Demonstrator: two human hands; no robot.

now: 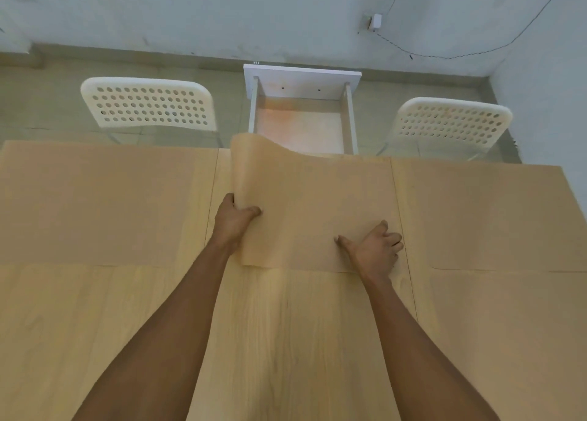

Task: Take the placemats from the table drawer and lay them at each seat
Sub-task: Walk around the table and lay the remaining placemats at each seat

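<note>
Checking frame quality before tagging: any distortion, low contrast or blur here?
Head view: wide-angle bend bows the table edge and wall; the placemat nearly matches the wood, so its edges read faintly; left hand and right hand sharp; soft, even light, no glare.

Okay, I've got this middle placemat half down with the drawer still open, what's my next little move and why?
Probably lower the left hand to flatten the middle placemat: its far left corner curls up while the right hand holds the other side down. The drawer looks empty.
</note>
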